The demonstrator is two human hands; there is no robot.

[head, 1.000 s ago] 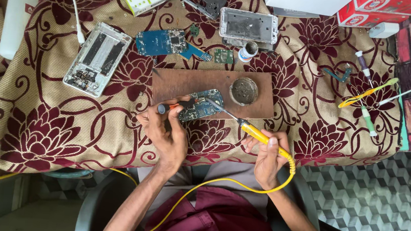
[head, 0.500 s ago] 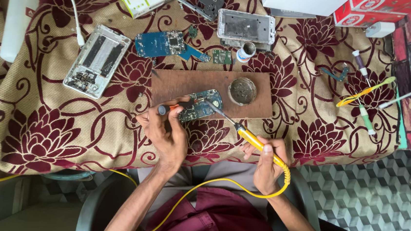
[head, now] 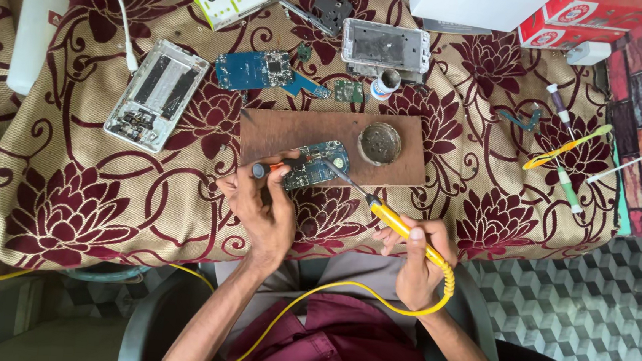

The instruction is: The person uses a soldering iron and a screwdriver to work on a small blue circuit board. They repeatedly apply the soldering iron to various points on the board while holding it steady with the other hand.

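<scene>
Head view: right hand (head: 416, 258) grips soldering iron (head: 391, 216)

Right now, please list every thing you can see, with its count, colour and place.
wooden board: 1, brown, centre of cloth
circuit board: 1, blue, on wooden board
round tin: 1, dark, on wooden board
soldering iron: 1, yellow, tip at circuit board
phone frames: 2, silver, left and top centre
white bottle: 1, far left
floral cloth: 1, beige-maroon
left hand: holds small tool
right hand: grips soldering iron
</scene>
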